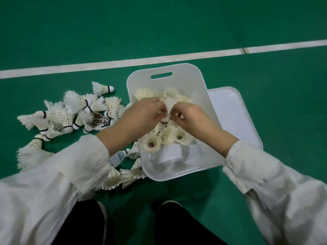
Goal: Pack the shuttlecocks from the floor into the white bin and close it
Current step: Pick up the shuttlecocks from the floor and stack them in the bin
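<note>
Roughly midway. White bin (185, 75) partly filled with packed shuttlecocks (152, 144). Large loose pile (70, 112) remains on the floor (247, 174) beside it. Left hand (141, 117) and right hand (194, 119): both grips pinch the held shuttlecock (169, 104) over the bin. Lid (235, 117) off, lying at the bin's right.

The bin (180, 80) is smooth white plastic (slightly glossy), the shuttlecocks (70, 110) feathered, the sleeves (70, 167) matt cloth.

shuttlecock (169, 105): pinched between left hand (139, 117) and right hand (194, 119), mostly covered by their fingers.
lid (235, 117): its 9 o'clock side is hidden behind the bin (177, 82).
pile (70, 112): its 6 o'clock part is under the left sleeve (53, 174).
legs (177, 227): cut off at the bottom edge.
</note>
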Tool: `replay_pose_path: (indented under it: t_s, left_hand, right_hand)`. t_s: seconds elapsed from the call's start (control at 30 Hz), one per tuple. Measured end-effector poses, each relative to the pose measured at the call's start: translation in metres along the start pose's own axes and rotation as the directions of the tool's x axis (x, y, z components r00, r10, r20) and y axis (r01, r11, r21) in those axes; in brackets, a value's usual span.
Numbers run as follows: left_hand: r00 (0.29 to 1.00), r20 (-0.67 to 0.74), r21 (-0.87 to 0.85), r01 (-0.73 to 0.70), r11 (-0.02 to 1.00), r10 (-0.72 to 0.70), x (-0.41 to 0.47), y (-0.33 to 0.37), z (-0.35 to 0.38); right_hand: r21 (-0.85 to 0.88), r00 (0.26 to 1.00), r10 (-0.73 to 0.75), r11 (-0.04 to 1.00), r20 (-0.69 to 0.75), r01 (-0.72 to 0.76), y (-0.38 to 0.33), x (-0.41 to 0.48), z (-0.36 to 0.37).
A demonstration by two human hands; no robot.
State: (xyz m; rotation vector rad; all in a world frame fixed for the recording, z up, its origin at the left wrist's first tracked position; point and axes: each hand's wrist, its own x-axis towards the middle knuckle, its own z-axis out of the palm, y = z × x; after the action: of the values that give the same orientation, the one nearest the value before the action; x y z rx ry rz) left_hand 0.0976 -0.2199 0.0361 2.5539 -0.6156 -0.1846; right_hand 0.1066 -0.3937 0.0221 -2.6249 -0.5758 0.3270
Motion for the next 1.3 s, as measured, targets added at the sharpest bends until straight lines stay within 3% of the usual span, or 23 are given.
replay_pose_path:
  t_s: [0.13,0.33,0.57,0.7,0.83,0.97,1.07,1.17,1.3]
  left_hand:
    - [0.994,0.112,0.112,-0.004,0.994,-0.009,-0.006,-0.011,-0.028]
    - [0.957,0.282,0.349,-0.04,0.936,-0.064,-0.026,-0.046,-0.059]
    - [0.922,0.353,0.44,-0.012,0.898,-0.161,-0.058,-0.084,-0.083]
    - [0.922,0.304,0.407,0.103,0.908,-0.241,-0.089,-0.113,-0.091]
    - [0.912,0.223,0.347,0.255,0.902,-0.343,-0.123,-0.135,-0.087]
    - [0.881,0.186,0.256,0.384,0.887,-0.435,-0.153,-0.15,-0.075]
    - [0.85,0.165,0.199,0.468,0.861,-0.5,-0.172,-0.163,-0.064]
    - [0.819,0.159,0.115,0.539,0.834,-0.551,-0.186,-0.177,-0.046]
    - [0.788,0.158,0.039,0.597,0.802,-0.594,-0.192,-0.192,-0.015]
  right_hand:
    - [-0.065,0.993,0.085,0.994,-0.077,-0.09,0.021,0.009,0.009]
    - [-0.189,0.98,0.153,0.974,0.129,-0.127,0.029,0.028,0.058]
    - [-0.205,0.934,0.198,0.969,0.296,-0.14,0.023,0.035,0.067]
    - [-0.273,0.961,0.148,0.958,0.234,-0.081,-0.004,0.033,0.031]
    - [-0.208,0.992,-0.061,0.975,0.114,0.083,-0.066,0.035,0.001]
    - [-0.143,0.954,-0.253,0.95,0.16,0.276,-0.135,0.046,0.009]
    - [-0.15,0.904,-0.327,0.914,0.275,0.376,-0.169,0.061,0.048]
    - [-0.186,0.886,-0.276,0.913,0.374,0.363,-0.177,0.079,0.097]
    - [-0.165,0.902,-0.075,0.973,0.424,0.158,-0.173,0.103,0.144]
